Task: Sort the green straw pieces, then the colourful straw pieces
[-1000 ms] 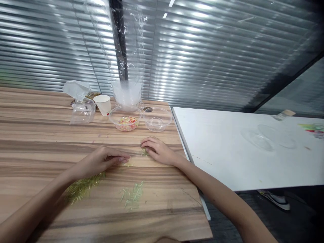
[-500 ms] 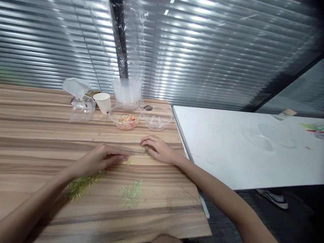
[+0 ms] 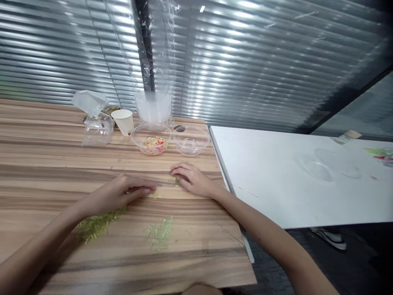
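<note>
I read step as sorting green slivers (image 3: 98, 223) on wooden table (image 3: 46, 164). Left hand (image 3: 123, 192) flat, palm down, nothing held, fingertips beside strays. Right hand (image 3: 192, 178) curled over small tuft (image 3: 175, 181); pinched or only covered, cannot tell. Next move calls for fine pinch: slivers lie flat. Table edge just right of right wrist; bowls (image 3: 152, 139) far, open wood between.
</note>
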`<action>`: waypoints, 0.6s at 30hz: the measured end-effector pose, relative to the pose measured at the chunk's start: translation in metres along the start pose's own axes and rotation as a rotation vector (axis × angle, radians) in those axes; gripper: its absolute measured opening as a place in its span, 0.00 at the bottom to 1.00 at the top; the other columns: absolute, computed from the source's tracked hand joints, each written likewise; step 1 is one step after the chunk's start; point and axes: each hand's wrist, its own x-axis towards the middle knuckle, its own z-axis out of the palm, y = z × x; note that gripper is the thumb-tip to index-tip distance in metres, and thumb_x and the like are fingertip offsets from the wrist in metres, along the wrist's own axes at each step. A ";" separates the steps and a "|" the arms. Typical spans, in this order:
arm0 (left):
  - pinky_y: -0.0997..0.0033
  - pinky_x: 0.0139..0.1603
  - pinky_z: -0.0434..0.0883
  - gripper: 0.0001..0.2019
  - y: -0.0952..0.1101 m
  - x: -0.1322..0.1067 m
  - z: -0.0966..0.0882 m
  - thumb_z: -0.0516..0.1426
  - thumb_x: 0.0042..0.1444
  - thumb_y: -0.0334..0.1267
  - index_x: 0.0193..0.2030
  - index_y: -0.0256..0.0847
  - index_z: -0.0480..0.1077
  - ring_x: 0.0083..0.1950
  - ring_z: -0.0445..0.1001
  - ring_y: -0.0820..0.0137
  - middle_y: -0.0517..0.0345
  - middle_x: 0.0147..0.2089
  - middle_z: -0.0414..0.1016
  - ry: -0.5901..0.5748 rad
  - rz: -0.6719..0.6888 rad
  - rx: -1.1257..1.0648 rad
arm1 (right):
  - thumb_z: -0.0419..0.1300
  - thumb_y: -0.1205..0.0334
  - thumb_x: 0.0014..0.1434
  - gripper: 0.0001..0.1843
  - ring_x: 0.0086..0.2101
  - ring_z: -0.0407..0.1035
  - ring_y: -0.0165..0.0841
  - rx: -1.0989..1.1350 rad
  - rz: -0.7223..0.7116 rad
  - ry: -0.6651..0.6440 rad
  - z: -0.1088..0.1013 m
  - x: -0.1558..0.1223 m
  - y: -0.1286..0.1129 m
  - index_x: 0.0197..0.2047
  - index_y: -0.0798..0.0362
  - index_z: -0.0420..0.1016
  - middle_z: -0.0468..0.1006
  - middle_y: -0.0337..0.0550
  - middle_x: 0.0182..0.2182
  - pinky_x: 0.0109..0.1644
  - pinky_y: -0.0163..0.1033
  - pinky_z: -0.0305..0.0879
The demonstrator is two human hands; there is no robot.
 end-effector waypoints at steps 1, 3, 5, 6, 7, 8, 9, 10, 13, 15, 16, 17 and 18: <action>0.75 0.46 0.71 0.15 0.000 -0.001 0.000 0.52 0.66 0.41 0.54 0.43 0.74 0.47 0.78 0.67 0.60 0.52 0.78 -0.005 0.002 0.002 | 0.50 0.76 0.61 0.13 0.50 0.68 0.36 0.002 0.000 0.001 0.000 0.000 0.000 0.45 0.55 0.71 0.74 0.50 0.47 0.57 0.46 0.66; 0.76 0.46 0.71 0.15 0.000 -0.001 0.000 0.52 0.66 0.42 0.55 0.44 0.74 0.47 0.78 0.68 0.60 0.52 0.78 -0.014 0.009 0.005 | 0.50 0.76 0.61 0.13 0.50 0.68 0.36 0.010 -0.002 0.001 -0.001 0.000 -0.001 0.45 0.55 0.70 0.73 0.51 0.47 0.57 0.47 0.66; 0.76 0.48 0.71 0.16 -0.002 -0.002 0.001 0.52 0.66 0.42 0.56 0.46 0.73 0.50 0.77 0.68 0.60 0.54 0.77 -0.023 0.011 0.008 | 0.50 0.76 0.62 0.13 0.50 0.68 0.36 0.017 0.002 -0.003 -0.001 0.000 -0.001 0.45 0.55 0.71 0.73 0.51 0.47 0.57 0.47 0.66; 0.75 0.49 0.70 0.16 -0.002 -0.002 0.001 0.52 0.66 0.43 0.57 0.47 0.72 0.51 0.77 0.68 0.61 0.55 0.76 -0.027 0.010 0.009 | 0.50 0.76 0.62 0.13 0.51 0.68 0.37 0.019 0.004 -0.005 -0.001 0.000 -0.001 0.45 0.56 0.71 0.73 0.51 0.48 0.57 0.47 0.66; 0.75 0.50 0.70 0.16 -0.003 -0.003 0.001 0.52 0.66 0.43 0.57 0.47 0.72 0.52 0.76 0.67 0.61 0.56 0.75 -0.030 0.011 0.008 | 0.50 0.76 0.62 0.13 0.51 0.67 0.37 0.020 0.004 -0.006 -0.001 0.000 -0.001 0.45 0.56 0.71 0.73 0.52 0.48 0.57 0.47 0.65; 0.74 0.51 0.70 0.16 -0.004 -0.003 0.001 0.52 0.66 0.43 0.57 0.47 0.72 0.53 0.76 0.67 0.60 0.56 0.75 -0.033 0.012 0.005 | 0.50 0.76 0.62 0.13 0.51 0.68 0.36 0.020 0.004 -0.007 -0.001 0.000 -0.001 0.45 0.56 0.71 0.73 0.52 0.48 0.57 0.47 0.65; 0.74 0.51 0.70 0.16 -0.004 -0.002 0.001 0.52 0.66 0.43 0.57 0.47 0.72 0.53 0.76 0.67 0.60 0.56 0.75 -0.035 0.014 0.001 | 0.50 0.76 0.62 0.13 0.51 0.68 0.36 0.020 0.005 -0.008 -0.001 0.000 -0.001 0.45 0.56 0.71 0.73 0.51 0.48 0.57 0.47 0.65; 0.73 0.51 0.70 0.16 -0.004 -0.002 0.001 0.52 0.66 0.43 0.57 0.47 0.72 0.53 0.76 0.66 0.59 0.56 0.75 -0.035 0.018 -0.004 | 0.50 0.76 0.61 0.14 0.51 0.68 0.36 0.018 0.005 -0.008 -0.001 0.000 -0.001 0.45 0.55 0.71 0.73 0.51 0.48 0.57 0.47 0.65; 0.73 0.51 0.71 0.16 -0.002 -0.002 0.000 0.52 0.66 0.43 0.57 0.46 0.72 0.53 0.76 0.66 0.59 0.56 0.75 -0.036 0.018 -0.008 | 0.50 0.77 0.61 0.14 0.51 0.68 0.36 0.016 0.001 -0.008 -0.001 0.000 0.000 0.46 0.55 0.71 0.73 0.51 0.48 0.57 0.47 0.65; 0.72 0.52 0.70 0.16 0.000 -0.003 -0.001 0.52 0.66 0.43 0.57 0.46 0.72 0.54 0.75 0.66 0.61 0.57 0.75 -0.042 0.007 0.002 | 0.50 0.77 0.61 0.14 0.51 0.68 0.37 0.012 -0.004 -0.006 -0.001 0.000 0.000 0.45 0.56 0.71 0.73 0.52 0.48 0.57 0.47 0.65; 0.72 0.53 0.70 0.16 0.001 -0.003 -0.001 0.52 0.66 0.43 0.57 0.45 0.72 0.54 0.75 0.66 0.61 0.57 0.74 -0.045 0.002 0.006 | 0.50 0.77 0.61 0.14 0.51 0.68 0.37 0.010 -0.004 -0.005 -0.001 0.000 0.000 0.45 0.56 0.71 0.73 0.52 0.48 0.57 0.47 0.65; 0.71 0.54 0.70 0.16 0.002 -0.003 -0.001 0.52 0.67 0.43 0.58 0.45 0.72 0.55 0.75 0.65 0.61 0.58 0.74 -0.049 -0.001 0.009 | 0.50 0.77 0.61 0.14 0.51 0.68 0.37 0.008 -0.002 -0.006 -0.001 0.000 0.000 0.45 0.56 0.71 0.73 0.52 0.48 0.57 0.47 0.66; 0.71 0.55 0.69 0.16 0.002 -0.003 -0.002 0.51 0.67 0.42 0.58 0.45 0.72 0.55 0.74 0.65 0.61 0.58 0.74 -0.051 -0.002 0.011 | 0.50 0.76 0.61 0.14 0.51 0.68 0.37 0.006 -0.002 -0.008 -0.001 0.000 -0.001 0.45 0.55 0.71 0.74 0.51 0.48 0.57 0.47 0.66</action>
